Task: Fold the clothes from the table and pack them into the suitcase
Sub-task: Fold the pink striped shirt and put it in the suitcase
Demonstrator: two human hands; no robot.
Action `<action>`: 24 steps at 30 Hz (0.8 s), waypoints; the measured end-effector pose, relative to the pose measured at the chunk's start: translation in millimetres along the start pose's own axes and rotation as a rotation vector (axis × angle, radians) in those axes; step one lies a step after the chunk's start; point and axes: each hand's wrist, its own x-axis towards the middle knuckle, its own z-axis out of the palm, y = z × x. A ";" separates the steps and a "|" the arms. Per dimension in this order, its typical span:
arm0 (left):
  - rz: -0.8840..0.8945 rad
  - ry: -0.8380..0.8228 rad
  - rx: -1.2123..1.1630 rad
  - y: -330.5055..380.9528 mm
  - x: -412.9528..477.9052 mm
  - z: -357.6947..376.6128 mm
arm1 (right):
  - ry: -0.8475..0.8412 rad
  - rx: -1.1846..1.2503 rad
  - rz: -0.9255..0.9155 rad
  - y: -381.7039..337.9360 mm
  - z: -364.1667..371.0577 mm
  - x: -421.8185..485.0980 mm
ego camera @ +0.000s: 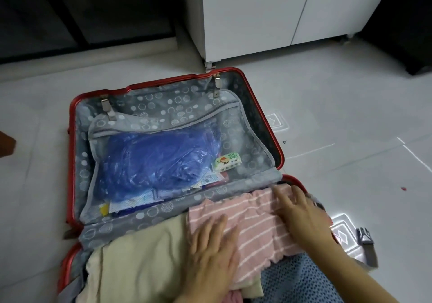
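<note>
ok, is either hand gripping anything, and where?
Nothing gripped. Left hand and right hand press flat on the pink striped garment in the suitcase: left mid-panel, right at its far edge.

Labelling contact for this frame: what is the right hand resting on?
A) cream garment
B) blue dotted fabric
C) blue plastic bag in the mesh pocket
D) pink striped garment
D: the right hand lies with fingers spread flat on the pink striped garment in the near half of the suitcase.
</note>
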 end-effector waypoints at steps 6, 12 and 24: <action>-0.146 -0.340 0.163 -0.6 -0.6 23.6 | 0.009 0.169 0.085 -33.9 14.8 -32.1; -0.165 -0.408 0.158 0.0 11.9 38.7 | -0.123 0.137 0.127 -32.9 40.5 -13.1; -0.107 -0.669 -0.020 -6.5 32.8 8.4 | -0.187 0.164 0.226 -64.3 22.7 -26.0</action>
